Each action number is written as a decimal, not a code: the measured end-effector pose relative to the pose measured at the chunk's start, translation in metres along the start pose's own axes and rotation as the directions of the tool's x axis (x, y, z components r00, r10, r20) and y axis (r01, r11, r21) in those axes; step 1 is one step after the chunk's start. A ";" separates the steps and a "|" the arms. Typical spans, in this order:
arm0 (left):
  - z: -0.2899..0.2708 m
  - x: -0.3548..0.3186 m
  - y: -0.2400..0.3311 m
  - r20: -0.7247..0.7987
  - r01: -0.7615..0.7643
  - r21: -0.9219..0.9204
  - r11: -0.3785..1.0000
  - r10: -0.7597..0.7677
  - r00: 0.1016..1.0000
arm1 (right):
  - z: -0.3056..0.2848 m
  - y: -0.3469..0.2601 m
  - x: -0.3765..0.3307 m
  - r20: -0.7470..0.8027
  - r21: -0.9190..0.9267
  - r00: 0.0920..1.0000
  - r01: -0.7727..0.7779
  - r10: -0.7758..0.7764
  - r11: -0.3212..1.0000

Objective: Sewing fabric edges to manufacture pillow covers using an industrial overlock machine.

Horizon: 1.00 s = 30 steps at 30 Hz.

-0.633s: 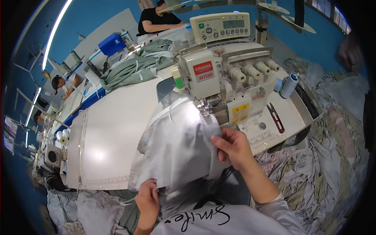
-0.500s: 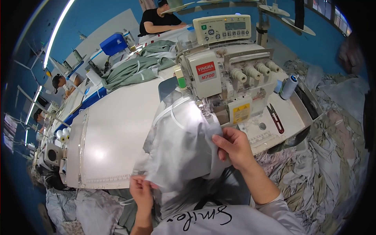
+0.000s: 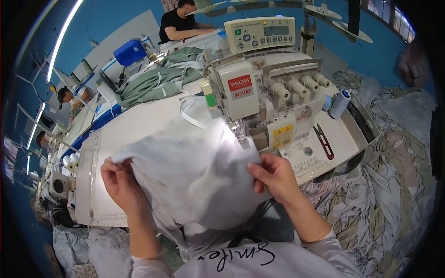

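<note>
Light grey fabric [image 3: 190,171] spreads across the front of the table and runs up to the needle area of a white overlock sewing machine [image 3: 259,92]. My left hand [image 3: 123,185] pinches the fabric's left edge and holds it raised toward the left. Close below the machine's front, my right hand [image 3: 276,178] grips the right edge between thumb and fingers. A white strip [image 3: 192,113] loops over the cloth beside the presser foot. The machine's lamp brightens the fabric there. The part of the cloth under the foot is hidden.
Red-handled thread snips [image 3: 324,141] and a blue thread cone [image 3: 340,104] stand right of the machine. Green garments [image 3: 155,85] lie on the table [image 3: 109,148] behind. Piled fabric [image 3: 371,199] covers the right floor. A person in black [image 3: 181,23] works at the back; others sit far left.
My left hand has moved up and left, spreading the fabric over the table. My right hand stays almost in place, still gripping the right edge.
</note>
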<state>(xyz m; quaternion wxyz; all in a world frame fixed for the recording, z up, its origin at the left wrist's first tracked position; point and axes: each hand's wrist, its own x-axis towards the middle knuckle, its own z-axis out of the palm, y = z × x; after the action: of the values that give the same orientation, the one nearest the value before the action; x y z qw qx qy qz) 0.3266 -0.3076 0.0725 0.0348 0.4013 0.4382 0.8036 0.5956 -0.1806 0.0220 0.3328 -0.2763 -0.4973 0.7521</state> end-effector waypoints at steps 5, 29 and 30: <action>0.006 0.045 -0.009 0.065 -0.123 -0.006 0.992 0.123 0.990 | -0.002 0.001 0.001 -0.023 -0.027 1.000 0.011 -0.012 1.000; 0.056 0.238 0.022 0.111 -0.363 0.162 0.918 0.349 0.931 | 0.000 0.000 0.001 0.002 0.000 1.000 0.003 -0.003 1.000; 0.050 0.248 0.026 0.114 -0.380 0.204 0.903 0.363 0.925 | 0.002 -0.001 0.001 0.012 0.002 1.000 0.002 -0.002 1.000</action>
<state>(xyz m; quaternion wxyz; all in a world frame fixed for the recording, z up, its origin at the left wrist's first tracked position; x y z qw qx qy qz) 0.2008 -0.1888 0.2585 -0.1479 0.5078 0.4390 0.7263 0.5942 -0.1809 0.0231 0.3311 -0.2709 -0.4988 0.7538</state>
